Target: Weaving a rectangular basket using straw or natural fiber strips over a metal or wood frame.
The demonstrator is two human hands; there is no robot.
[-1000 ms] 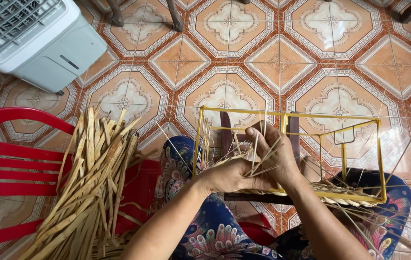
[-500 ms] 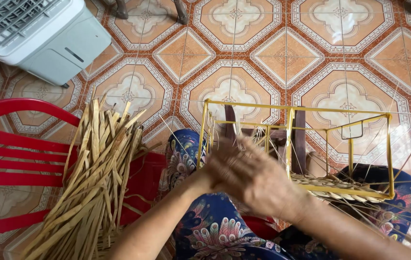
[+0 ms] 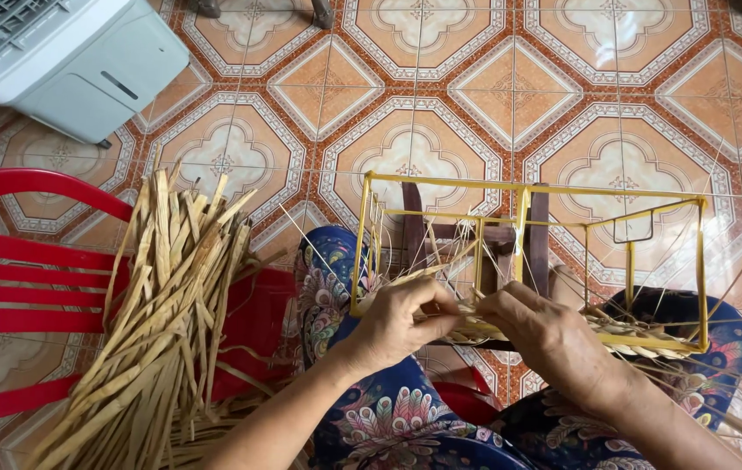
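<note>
Yellow wire frame rests across lap, propped on dark wooden stool, low rail near hands so weaving stays within reach. Left hand curled, fingers pinching pale straw strand at lower rail. Right hand palm-down, fingers bent, pressing woven braid along rail; exact grip hidden. Straw bundle on red plastic chair, left side, handy for refills.

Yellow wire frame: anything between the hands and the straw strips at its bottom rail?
Nothing visible. The left hand and right hand are already on the straw strips at the yellow wire frame and its near bottom rail.
</note>
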